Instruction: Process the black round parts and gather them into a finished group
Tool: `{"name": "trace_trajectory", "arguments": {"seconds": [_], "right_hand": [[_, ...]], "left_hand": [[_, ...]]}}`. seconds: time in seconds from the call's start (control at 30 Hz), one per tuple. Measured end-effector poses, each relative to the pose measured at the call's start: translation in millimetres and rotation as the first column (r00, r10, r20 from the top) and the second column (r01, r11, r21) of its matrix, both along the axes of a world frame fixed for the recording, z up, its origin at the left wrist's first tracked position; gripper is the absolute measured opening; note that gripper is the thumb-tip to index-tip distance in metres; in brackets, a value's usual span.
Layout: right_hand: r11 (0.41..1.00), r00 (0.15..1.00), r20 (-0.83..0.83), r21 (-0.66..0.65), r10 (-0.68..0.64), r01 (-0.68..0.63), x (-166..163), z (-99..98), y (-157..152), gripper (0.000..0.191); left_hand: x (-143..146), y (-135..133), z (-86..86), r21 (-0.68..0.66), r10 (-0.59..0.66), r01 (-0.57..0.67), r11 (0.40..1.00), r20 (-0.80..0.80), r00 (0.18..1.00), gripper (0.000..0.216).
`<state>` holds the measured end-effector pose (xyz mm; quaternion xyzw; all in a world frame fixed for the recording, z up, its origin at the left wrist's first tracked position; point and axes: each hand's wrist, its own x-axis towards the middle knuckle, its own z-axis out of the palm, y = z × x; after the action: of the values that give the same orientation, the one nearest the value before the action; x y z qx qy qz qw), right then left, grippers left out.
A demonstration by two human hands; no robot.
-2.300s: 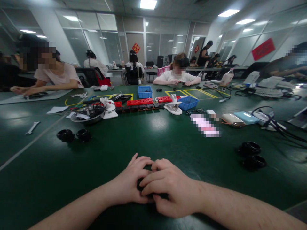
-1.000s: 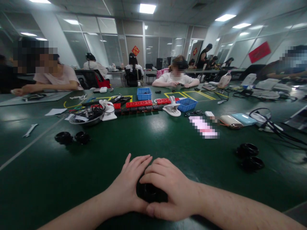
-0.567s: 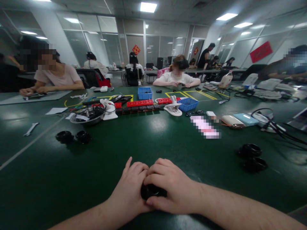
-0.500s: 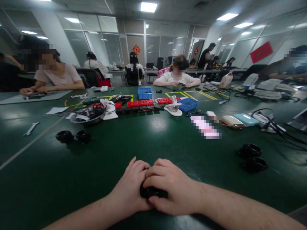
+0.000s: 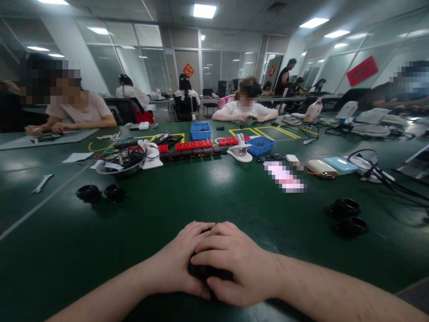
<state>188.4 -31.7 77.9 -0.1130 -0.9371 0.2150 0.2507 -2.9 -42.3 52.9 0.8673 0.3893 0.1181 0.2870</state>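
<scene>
Low in the head view, my left hand (image 5: 179, 257) and my right hand (image 5: 239, 261) are closed round a black ring-shaped part (image 5: 209, 272) close to the table's near side. Its top and sides are mostly covered by my fingers. The right fingers reach over it from the right, the thumb at its near edge. My left hand wraps its left side. Two similar black ring-shaped parts, one here (image 5: 89, 193) and its neighbour (image 5: 115, 192), stand at left. Another pair, a rear part (image 5: 345, 208) and a front part (image 5: 351, 227), sits at right.
Across the green table (image 5: 161, 201) lie a metal bowl of parts (image 5: 130, 170), red power strips (image 5: 194, 145), a white clip stand (image 5: 240, 150) and a blue bin (image 5: 260, 145). A wrench (image 5: 42, 183) lies far left. Cables (image 5: 378, 167) tangle at right. Co-workers sit around the table.
My left fingers have shifted right and closed in further over the black part, with the fingertips now near my right hand. The whole view has drifted slightly.
</scene>
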Motion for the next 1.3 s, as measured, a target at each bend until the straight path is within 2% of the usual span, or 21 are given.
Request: {"name": "trace_trajectory", "arguments": {"seconds": [0.2,0.3,0.4,0.53,0.7,0.9,1.0,1.1,1.2,1.23,1.3], "right_hand": [[0.975,0.968,0.126,-0.027,-0.217,0.222,-1.5,-0.7,-0.1,0.043],[0.969,0.955,0.173,-0.015,-0.241,0.247,-2.7,-3.2,0.3,0.042],[0.981,0.965,0.182,-0.006,-0.191,0.195,-2.6,-3.4,1.7,0.032],[0.999,0.983,0.180,-0.005,-0.047,0.049,-2.1,0.8,3.0,0.024],[0.999,0.992,0.114,-0.031,0.047,-0.044,-3.2,3.8,-1.2,0.026],[0.997,0.994,0.082,-0.029,0.070,-0.068,-2.8,-0.4,-3.3,0.027],[0.998,0.997,0.046,-0.016,0.062,-0.062,-2.0,-3.2,-1.7,0.026],[1.000,1.000,-0.025,0.003,-0.009,0.009,-1.5,-3.0,-1.7,0.032],[0.996,0.995,-0.048,-0.019,-0.087,0.086,-1.9,-1.8,-3.0,0.036],[0.993,0.993,-0.033,-0.028,-0.117,0.117,-2.3,-2.0,-3.3,0.038],[0.983,0.984,0.012,-0.034,-0.179,0.180,-3.1,-3.5,-3.6,0.046]], "left_hand": [[6.6,-9.1,-11.1,0.091,0.105,-0.105,0.990,0.001,0.994,0.083],[12.7,-12.0,-12.2,0.132,0.158,-0.157,0.979,0.003,0.987,0.065],[14.8,-10.5,-7.5,0.109,0.155,-0.157,0.982,0.024,0.988,0.045],[9.5,-3.9,-1.3,0.011,0.052,-0.053,0.999,0.070,0.996,0.048],[2.0,1.3,-1.5,0.031,-0.087,0.087,0.996,-0.018,0.996,0.043],[2.7,2.2,4.1,0.031,-0.127,0.131,0.991,-0.093,0.988,0.055],[2.0,0.6,2.5,0.008,-0.115,0.117,0.993,-0.112,0.987,0.072],[1.5,-6.2,-6.9,0.048,-0.048,0.055,0.997,-0.140,0.989,0.091],[4.1,-16.1,-16.2,0.157,0.139,-0.118,0.981,-0.132,0.981,0.097],[5.8,-18.9,-17.2,0.173,0.188,-0.166,0.971,-0.118,0.975,0.093],[9.8,-22.7,-15.3,0.182,0.249,-0.229,0.956,-0.096,0.964,0.072]]}}
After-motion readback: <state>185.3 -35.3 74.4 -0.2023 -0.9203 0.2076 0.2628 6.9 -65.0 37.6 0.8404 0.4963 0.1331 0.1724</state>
